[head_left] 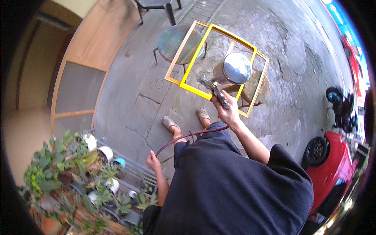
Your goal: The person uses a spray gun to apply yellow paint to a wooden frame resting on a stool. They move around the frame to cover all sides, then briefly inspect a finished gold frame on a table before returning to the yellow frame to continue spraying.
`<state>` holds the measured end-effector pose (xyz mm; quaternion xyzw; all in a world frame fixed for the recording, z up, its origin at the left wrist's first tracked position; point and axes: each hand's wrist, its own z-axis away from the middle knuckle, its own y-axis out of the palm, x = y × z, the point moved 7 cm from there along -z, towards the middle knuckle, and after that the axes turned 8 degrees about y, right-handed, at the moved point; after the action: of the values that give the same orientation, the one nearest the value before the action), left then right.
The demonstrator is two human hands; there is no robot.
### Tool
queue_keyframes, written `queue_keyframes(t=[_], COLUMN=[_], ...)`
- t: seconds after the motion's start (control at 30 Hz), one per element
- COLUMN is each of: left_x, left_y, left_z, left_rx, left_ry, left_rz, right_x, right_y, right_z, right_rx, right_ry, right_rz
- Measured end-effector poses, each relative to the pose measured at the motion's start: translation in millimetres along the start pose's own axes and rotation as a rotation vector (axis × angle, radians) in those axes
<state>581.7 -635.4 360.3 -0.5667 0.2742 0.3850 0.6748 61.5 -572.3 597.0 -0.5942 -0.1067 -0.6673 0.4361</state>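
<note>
My right hand grips the handle of a metal spray gun, held above the frames. A round, shiny silver paint cup sits at the gun and hides part of what is below. Beneath lies a yellow rectangular frame, overlapping a bare wooden frame of similar size. My left hand, low at my left side, is closed around a dark red hose. The hose curves across in front of my body toward my right hand.
A round-topped stool and a second, worn stool stand under the frames. Potted plants crowd the lower left, beside a wooden panel. A dark chair is at the far side. A red car and motorcycle stand right.
</note>
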Motion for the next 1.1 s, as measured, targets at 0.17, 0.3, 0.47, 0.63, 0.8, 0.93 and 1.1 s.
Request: queue_keyframes(t=[0.17, 0.3, 0.47, 0.63, 0.8, 0.93, 1.1], left_x=[-27.8, -85.7, -222.5, -311.4, -359.5, -392.6, -403.8], left_y=[-1.4, -6.9, 65.8, 138.0, 194.0, 241.5, 285.8], left_z=[-103.6, -193.5, -263.6, -255.0, -223.6, -223.9, -243.5], left_rx=[0.137, 0.217, 0.338, 0.611, 0.811, 0.81, 0.89], left_ry=[0.08, 0.224, 0.597, 0.769, 0.885, 1.006, 0.771], left_rz=[0.034, 0.017, 0.049, -0.038, -0.132, -0.086, -0.307], right_x=[2.1, 0.2, -5.5, -26.3, -53.8, -95.5, -128.6], right_y=[19.2, 25.0, -0.9, -41.0, -87.7, -120.6, -153.0], right_z=[16.2, 35.7, 61.2, 81.3, 64.5, 3.7, -87.2], right_rx=[-0.294, -0.501, -0.793, -1.066, -1.181, -1.159, -1.135], right_ry=[0.043, 0.089, 0.21, 0.345, 0.364, 0.522, 0.497], right_rz=[-0.026, -0.009, -0.133, -0.134, -0.095, -0.081, -0.046])
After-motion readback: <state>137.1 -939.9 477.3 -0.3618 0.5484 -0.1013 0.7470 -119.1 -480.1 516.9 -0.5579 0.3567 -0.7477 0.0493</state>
